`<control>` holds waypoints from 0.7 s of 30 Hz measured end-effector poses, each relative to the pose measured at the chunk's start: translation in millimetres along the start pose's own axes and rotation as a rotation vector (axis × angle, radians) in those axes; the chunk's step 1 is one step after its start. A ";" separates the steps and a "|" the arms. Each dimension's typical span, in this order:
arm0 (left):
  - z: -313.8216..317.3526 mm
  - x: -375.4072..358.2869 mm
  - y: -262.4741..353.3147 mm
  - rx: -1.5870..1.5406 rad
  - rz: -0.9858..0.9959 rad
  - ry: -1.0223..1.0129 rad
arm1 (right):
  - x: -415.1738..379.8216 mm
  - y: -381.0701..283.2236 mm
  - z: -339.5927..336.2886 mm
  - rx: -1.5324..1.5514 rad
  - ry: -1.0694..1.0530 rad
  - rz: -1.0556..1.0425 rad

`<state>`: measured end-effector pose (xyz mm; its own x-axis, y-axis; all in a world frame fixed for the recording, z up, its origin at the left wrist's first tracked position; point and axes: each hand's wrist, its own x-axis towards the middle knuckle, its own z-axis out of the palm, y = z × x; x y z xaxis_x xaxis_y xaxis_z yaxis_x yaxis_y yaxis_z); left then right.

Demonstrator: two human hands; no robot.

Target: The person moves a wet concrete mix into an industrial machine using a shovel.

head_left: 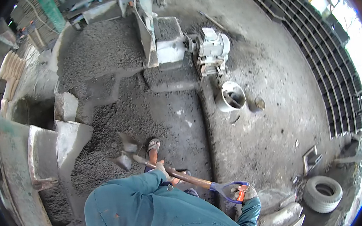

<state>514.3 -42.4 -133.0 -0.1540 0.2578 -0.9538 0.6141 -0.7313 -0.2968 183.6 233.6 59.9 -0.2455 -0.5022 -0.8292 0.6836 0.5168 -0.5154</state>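
Note:
A shovel (191, 179) lies slantwise across the front of my body. My left hand (162, 169), in a light glove, wraps around the lower part of its wooden shaft. At the other end, my right hand (248, 192), gloved too, grips the orange bar of its blue D-shaped handle. The metal blade (124, 161) is down at the loose dark grey mix (102, 148), left of my sandalled foot (153, 146). Smearing hides how much of the blade is in the mix. My green-blue sleeves cover both arms.
A large heap of grey mix (97, 47) fills the bay ahead. An electric motor (214, 45) and a white bucket (230, 96) stand beyond the raised floor edge. Metal walls (20, 170) rise at left; a tyre (323, 194) and stacked dark blocks (327, 61) are at right.

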 end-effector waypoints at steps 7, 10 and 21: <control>21.7 -141.9 9.7 -0.006 0.470 -0.696 | 89.4 57.2 -28.5 0.127 0.027 -0.005; 38.2 -197.1 27.3 0.167 0.802 -0.663 | 133.9 73.6 5.8 0.112 -0.027 0.280; -67.1 -137.8 17.6 0.115 0.440 -0.676 | 85.3 82.6 2.5 -0.279 0.185 -0.202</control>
<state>598.2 -48.5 -3.7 -0.3737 -0.4784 -0.7946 0.6494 -0.7467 0.1441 220.9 231.7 -52.8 -0.4932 -0.4933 -0.7166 0.4015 0.6017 -0.6905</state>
